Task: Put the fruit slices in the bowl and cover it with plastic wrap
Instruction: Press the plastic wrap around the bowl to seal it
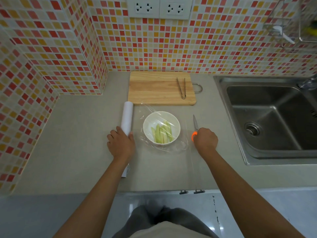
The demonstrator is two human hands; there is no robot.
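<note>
The grey surface [77, 134] carried everything. The plastic wrap [181, 145], nearly invisible, showed only as glints and creases draped over the white bowl [147, 131] of pale green fruit slices [161, 134]. The left hand [121, 143] curled around the wrap roll [127, 115], hiding its middle. The right hand [205, 139] gripped orange-handled scissors [195, 124], covering most of the handles.

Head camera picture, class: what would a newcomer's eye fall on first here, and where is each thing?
First, the round white bowl of pale green fruit slices at the counter's centre, under clear plastic wrap. Next, the left hand holding the white wrap roll beside the bowl, and the right hand gripping orange-handled scissors. Behind is a wooden cutting board with metal tongs.
</note>
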